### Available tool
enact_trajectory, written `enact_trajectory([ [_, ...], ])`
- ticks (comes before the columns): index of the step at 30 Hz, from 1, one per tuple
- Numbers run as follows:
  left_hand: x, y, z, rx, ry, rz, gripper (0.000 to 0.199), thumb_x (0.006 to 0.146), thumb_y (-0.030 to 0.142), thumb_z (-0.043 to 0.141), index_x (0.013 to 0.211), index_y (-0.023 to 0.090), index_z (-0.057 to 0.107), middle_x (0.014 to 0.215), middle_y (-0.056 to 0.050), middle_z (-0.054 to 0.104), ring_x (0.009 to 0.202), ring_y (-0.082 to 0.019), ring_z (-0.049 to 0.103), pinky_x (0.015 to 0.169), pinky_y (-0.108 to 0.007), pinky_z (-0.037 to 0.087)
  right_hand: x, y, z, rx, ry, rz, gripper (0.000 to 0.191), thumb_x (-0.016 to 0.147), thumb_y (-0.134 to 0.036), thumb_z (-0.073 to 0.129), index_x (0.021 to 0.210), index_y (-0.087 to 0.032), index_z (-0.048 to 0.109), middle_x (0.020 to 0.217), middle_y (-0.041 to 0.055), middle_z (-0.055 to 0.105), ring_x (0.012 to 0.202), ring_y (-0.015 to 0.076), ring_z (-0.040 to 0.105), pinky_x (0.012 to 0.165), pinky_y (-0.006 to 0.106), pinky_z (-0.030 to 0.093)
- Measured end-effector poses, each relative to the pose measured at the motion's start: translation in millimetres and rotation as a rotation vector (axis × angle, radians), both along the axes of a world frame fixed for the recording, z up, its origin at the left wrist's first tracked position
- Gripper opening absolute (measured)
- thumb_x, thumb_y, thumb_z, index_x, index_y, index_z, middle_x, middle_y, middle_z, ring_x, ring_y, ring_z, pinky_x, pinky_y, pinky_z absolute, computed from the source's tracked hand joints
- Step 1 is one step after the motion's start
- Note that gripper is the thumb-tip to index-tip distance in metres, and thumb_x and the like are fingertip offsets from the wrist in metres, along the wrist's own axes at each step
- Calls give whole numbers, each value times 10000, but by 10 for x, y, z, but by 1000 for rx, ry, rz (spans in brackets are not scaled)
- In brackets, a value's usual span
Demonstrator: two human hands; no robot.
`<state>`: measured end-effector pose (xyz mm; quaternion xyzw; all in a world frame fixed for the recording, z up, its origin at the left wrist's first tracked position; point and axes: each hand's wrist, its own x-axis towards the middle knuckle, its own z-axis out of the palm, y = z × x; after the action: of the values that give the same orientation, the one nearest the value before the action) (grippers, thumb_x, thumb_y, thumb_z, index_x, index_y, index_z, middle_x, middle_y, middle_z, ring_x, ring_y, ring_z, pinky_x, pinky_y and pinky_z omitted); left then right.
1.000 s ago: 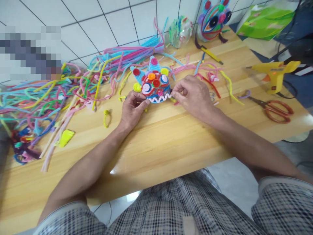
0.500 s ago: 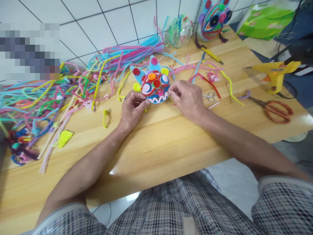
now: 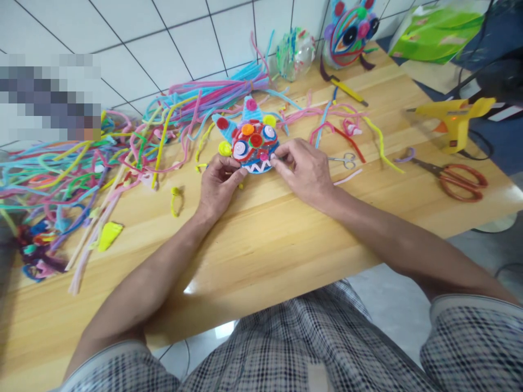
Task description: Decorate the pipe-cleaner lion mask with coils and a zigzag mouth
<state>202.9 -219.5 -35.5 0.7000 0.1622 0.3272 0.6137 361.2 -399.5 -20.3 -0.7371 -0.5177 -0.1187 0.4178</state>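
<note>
A small animal-face craft (image 3: 249, 130) of coiled pipe cleaners stands over the wooden table, with blue ears, round white-and-blue eyes and red curls. My left hand (image 3: 220, 185) grips its lower left side, thumb in front at the mouth and fingers curled behind. Along the blue mouth runs a pale zigzag pipe cleaner (image 3: 258, 167) like a row of teeth. My right hand (image 3: 306, 171) pinches at the right end of this zigzag; its fingertips cover what exactly they hold. Small silver scissors (image 3: 348, 160) lie just right of my right hand.
Loose pipe cleaners (image 3: 81, 169) are heaped at the left, with a tied bundle (image 3: 220, 90) by the tiled wall. To the right lie orange-handled scissors (image 3: 461, 182), a yellow glue gun (image 3: 455, 122) and a yellow cutter (image 3: 349, 91). A larger finished face (image 3: 349, 41) stands at the back.
The view has shifted slightly. My right fingertips have moved a little left, further over the mouth's right end. My left hand keeps its grip on the craft.
</note>
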Motion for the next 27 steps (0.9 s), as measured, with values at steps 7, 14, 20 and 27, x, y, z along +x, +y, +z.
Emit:
enact_trajectory([
  [7,2,-2,11,1,13,9,478,736,580,1004,875,224,719,806,14,716,681,-101,634,602,-208,528,26,29,-17,-5,-48,-17,117,1110,-353,606,1086,-247,648,1045,54,780,1021,248,744,954,424,598],
  [14,2,3,22,-37,28,0,469,720,545,1019,876,223,716,857,14,710,695,-89,638,626,-208,544,4,29,14,-13,-13,-19,127,1108,-367,588,1125,-261,655,1091,75,783,1075,273,744,994,455,606],
  [20,-26,-15,90,-67,56,-46,449,742,519,1009,898,231,701,857,16,706,684,-94,625,611,-217,526,9,40,23,-6,4,-10,133,1099,-371,593,1140,-262,658,1097,80,788,1079,287,754,983,466,617],
  [27,-19,-5,123,-73,67,-38,494,740,606,998,830,228,692,777,25,627,650,-100,560,603,-233,529,13,35,-4,-8,-10,-4,134,1099,-352,595,1154,-250,662,1118,91,794,1082,280,763,930,431,628],
])
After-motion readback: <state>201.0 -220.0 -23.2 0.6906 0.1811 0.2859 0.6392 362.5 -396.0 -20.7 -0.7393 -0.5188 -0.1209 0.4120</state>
